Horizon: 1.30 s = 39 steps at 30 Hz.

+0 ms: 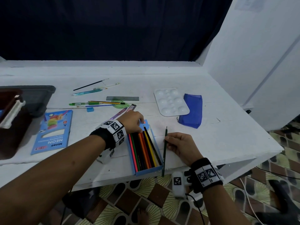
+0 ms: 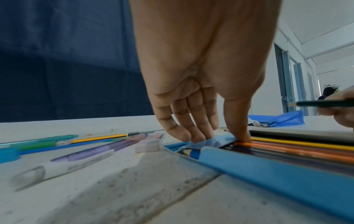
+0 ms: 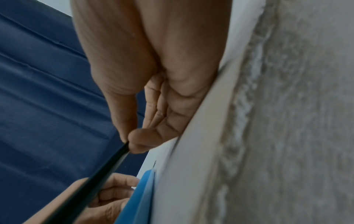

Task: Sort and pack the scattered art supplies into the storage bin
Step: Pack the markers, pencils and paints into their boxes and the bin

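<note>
While the right hand (image 1: pixel 180 146) pinches a dark green pencil (image 1: pixel 165 151) between thumb and fingertip, holding it just beside the right wall of the open blue pencil box (image 1: pixel 146 171), the left hand (image 1: pixel 132 121) is down at the far end of that box with its fingers fairly straight, fingertips (image 2: pixel 184 134) pressing on the blue flap and the thumb resting on the pencil tips, so it's not really gripping anything. Inside the box there's a row of colored pencils (image 1: pixel 144 150) lying side by side, pink, green, black, orange, red, yellow, pretty snug. The box sits near the front edge of the white table (image 1: pixel 227 137). Its blue lid (image 1: pixel 52 132) with NEON printed on it lies flat off to the left. Further back there's a loose bunch of pens and pencils (image 1: pixel 95 103), a little blue sharpener (image 1: pixel 90 109), a green protractor (image 1: pixel 121 103) touching a gray ruler (image 1: pixel 122 98), and a thin black paintbrush (image 1: pixel 90 84) beyond those. Over on the right a white paint palette (image 1: pixel 171 102) sits right next to a blue mesh zip pouch (image 1: pixel 193 111). At the far left edge is the gray storage bin (image 1: pixel 38 96), with a dark reddish container (image 1: pixel 9 114) in front of it, kind of blurry.
</note>
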Each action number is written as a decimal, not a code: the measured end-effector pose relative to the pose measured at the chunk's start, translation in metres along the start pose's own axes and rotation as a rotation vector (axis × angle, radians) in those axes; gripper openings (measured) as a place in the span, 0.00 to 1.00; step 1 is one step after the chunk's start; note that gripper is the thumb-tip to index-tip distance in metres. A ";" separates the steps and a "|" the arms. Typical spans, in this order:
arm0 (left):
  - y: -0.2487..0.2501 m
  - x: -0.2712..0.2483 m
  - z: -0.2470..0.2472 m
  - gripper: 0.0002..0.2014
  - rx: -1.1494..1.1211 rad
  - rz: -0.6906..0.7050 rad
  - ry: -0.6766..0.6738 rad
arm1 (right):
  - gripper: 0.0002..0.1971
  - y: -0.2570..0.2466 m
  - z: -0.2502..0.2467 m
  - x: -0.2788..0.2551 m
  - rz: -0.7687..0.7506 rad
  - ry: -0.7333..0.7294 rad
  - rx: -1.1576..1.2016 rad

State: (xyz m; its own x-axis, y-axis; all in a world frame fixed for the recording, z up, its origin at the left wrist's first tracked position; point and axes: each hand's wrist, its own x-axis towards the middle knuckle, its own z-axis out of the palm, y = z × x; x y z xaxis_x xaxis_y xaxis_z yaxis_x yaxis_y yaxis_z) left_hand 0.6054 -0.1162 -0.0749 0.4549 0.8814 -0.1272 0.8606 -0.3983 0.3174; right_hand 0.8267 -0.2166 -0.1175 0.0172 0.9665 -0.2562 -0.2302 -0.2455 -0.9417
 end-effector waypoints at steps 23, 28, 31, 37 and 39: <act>-0.010 0.009 -0.008 0.14 -0.077 -0.028 0.021 | 0.07 0.000 0.002 -0.001 0.006 0.034 -0.003; -0.004 0.007 -0.007 0.12 -0.029 0.098 0.010 | 0.08 0.000 0.002 -0.001 0.011 0.038 -0.006; -0.003 0.007 -0.003 0.09 -0.085 0.169 -0.051 | 0.07 -0.001 0.004 -0.001 0.010 0.037 -0.011; -0.004 0.009 0.000 0.10 -0.110 0.176 -0.084 | 0.08 -0.002 0.005 -0.002 0.008 0.042 -0.025; -0.001 0.009 0.000 0.12 -0.108 0.186 -0.081 | 0.08 -0.002 0.005 -0.003 0.005 0.048 -0.035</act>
State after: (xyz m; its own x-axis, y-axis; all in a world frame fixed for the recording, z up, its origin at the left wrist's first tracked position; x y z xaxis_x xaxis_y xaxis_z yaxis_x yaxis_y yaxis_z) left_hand 0.6086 -0.1077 -0.0765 0.6241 0.7704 -0.1303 0.7326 -0.5190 0.4403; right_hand 0.8222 -0.2184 -0.1141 0.0629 0.9607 -0.2702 -0.1964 -0.2536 -0.9472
